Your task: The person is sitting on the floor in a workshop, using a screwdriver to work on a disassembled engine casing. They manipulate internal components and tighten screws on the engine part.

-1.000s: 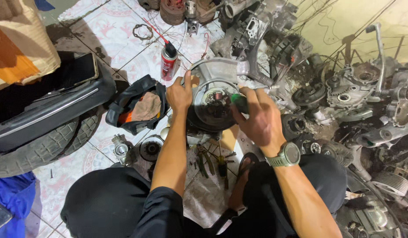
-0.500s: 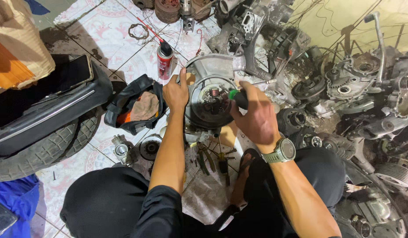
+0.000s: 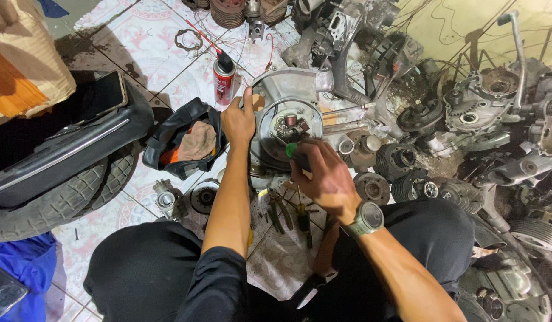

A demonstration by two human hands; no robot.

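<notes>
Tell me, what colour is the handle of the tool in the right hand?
Green: the screwdriver handle in the right hand, head view.

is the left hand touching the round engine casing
Touching. The head view shows the left hand laid on the left rim of the round engine casing, with its fingers over the edge and no gap between them.
</notes>
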